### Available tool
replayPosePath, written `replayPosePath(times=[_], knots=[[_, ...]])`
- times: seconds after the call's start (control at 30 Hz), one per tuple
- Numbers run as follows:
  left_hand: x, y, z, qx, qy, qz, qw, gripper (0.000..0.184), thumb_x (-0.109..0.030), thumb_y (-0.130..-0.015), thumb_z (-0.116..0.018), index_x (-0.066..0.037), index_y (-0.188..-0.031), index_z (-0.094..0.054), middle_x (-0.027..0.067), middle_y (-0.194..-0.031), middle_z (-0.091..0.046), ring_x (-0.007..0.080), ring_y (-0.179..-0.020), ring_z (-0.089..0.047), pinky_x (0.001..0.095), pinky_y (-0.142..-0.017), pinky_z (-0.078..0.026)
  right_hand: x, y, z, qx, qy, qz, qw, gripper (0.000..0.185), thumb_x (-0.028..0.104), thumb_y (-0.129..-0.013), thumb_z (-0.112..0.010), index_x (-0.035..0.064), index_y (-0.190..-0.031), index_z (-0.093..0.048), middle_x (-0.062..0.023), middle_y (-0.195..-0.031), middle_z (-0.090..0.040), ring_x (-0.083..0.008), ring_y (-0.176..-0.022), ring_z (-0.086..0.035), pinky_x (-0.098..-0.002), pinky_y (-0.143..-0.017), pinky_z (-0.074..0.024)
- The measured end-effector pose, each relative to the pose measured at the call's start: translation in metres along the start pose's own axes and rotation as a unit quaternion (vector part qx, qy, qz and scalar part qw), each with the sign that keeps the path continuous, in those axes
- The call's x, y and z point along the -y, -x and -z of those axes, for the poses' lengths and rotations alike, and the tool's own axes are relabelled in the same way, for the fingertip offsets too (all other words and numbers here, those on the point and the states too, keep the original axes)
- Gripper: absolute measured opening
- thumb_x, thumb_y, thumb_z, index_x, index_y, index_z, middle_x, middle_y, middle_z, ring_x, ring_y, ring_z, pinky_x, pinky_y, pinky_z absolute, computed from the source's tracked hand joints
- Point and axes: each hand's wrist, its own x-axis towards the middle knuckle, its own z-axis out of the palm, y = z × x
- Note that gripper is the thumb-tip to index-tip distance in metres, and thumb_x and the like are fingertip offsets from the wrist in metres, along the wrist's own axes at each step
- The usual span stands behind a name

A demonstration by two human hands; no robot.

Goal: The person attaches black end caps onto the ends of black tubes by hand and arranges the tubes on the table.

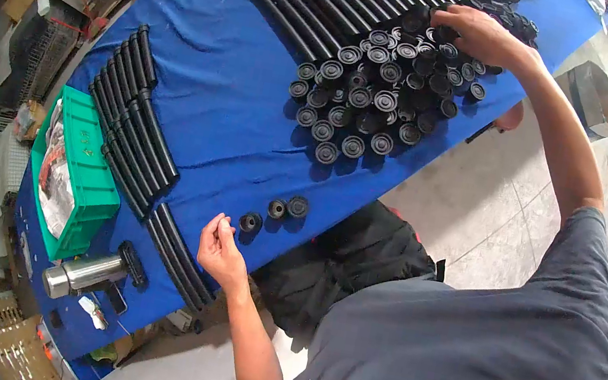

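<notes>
My right hand reaches over the far side of a heap of black round ribbed caps. Its fingers curl down among them, and what they grip is hidden. Near the front edge of the table, my left hand is raised with thumb and fingertips pinched together. Anything between those fingertips is too small to make out. Just beyond the left hand stand three separate black pieces in a short row: a hollow one, a middle one and another.
Rows of black tubes lie at the back of the blue cloth, with more tubes on the left. A green crate holding plastic bags, a steel flask and a black brush-like item stand at the left edge.
</notes>
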Motion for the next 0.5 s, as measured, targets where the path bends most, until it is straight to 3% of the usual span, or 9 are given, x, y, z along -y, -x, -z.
replayPosePath(times=[0.33, 0.5], knots=[[-0.003, 0.001, 0.0, -0.003, 0.001, 0.013, 1.0, 0.02, -0.011, -0.102, -0.065, 0.002, -0.115, -0.071, 0.0074, -0.099, -0.072, 0.0112, -0.081, -0.063, 0.0244, -0.068, -0.049, 0.004, -0.003, -0.02, 0.037, -0.038, -0.036, 0.998, 0.065, 0.004, -0.081, -0.073, 0.011, -0.142, -0.051, -0.0157, -0.124, -0.06, -0.0378, -0.12, -0.058, -0.0486, -0.104, -0.0467], [-0.003, 0.0, -0.001, -0.002, 0.01, 0.007, 1.0, 0.02, -0.011, -0.102, -0.065, 0.003, -0.114, -0.071, 0.0075, -0.099, -0.072, 0.0111, -0.081, -0.063, 0.0241, -0.068, -0.049, 0.005, -0.001, -0.016, 0.016, -0.06, -0.018, 0.998, 0.062, 0.004, -0.08, -0.073, 0.0102, -0.139, -0.053, -0.0156, -0.123, -0.06, -0.0379, -0.119, -0.058, -0.0485, -0.105, -0.0463]])
